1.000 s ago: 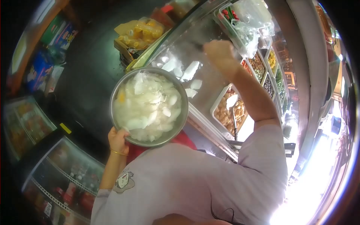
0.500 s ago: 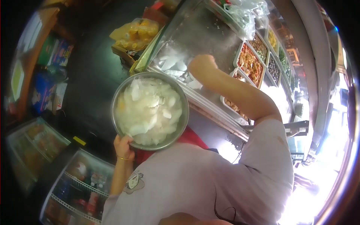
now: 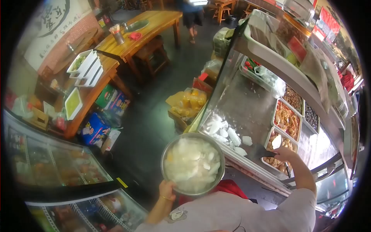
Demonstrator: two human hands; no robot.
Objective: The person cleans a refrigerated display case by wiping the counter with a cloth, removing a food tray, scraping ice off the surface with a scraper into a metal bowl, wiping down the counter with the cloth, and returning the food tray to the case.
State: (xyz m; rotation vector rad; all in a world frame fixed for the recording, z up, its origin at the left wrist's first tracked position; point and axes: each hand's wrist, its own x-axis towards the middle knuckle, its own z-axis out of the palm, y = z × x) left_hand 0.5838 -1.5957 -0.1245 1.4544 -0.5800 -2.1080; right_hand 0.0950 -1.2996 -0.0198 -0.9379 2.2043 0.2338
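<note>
Two grips at once: the left hand (image 3: 167, 189) clamps its fingers on the metal bowl (image 3: 221, 166), probably keeping its pale load (image 3: 191, 163) level, while right of the bowl, past white chunks (image 3: 233, 137), the right hand (image 3: 285, 154) closes fingers round a dark flat tool (image 3: 261, 152).

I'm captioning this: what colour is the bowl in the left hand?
The bowl is silvery grey; head view.

Dark flat piece (image 3: 263, 151) by the right hand (image 3: 285, 154): too blurred to identify. Left hand (image 3: 167, 189) partly hidden, some fingers out of sight beneath the bowl (image 3: 222, 170), where the pale contents (image 3: 193, 164) smear together, single pieces hard to make out. Far person (image 3: 193, 17) cut off above by the top edge; near-left cabinet goods (image 3: 115, 202) indistinct.
</note>
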